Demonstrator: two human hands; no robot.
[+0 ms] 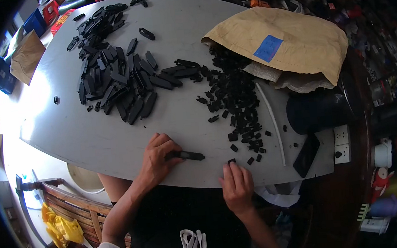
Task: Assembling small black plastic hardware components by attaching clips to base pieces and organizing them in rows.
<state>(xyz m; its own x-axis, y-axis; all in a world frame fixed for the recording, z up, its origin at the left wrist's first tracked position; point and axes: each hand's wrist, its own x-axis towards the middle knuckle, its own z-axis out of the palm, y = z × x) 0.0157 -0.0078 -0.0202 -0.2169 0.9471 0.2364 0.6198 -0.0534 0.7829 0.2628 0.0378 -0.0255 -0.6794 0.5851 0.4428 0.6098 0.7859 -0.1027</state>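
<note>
My left hand (pixel 157 157), near the front edge of the grey table, is closed around a long black plastic part (pixel 191 155), whose end points right. Farther right, my right hand (pixel 237 184) has its fingers pressed together at a small black plastic piece (pixel 231 161) by the table edge; the thumb is partly hidden. Just beyond it spreads a heap of small black pieces (pixel 239 111), with a few loose ones nearest the hand. At the far left lies a big pile of long black plastic parts (pixel 120 79).
A brown paper sack (pixel 290 42) with a blue patch lies at the back right, its mouth over the small pieces. A pale strip (pixel 271 123), a black phone-like slab (pixel 306 155) and a dark cylinder (pixel 318 110) are on the right. A wooden chair (pixel 74 208) stands at lower left.
</note>
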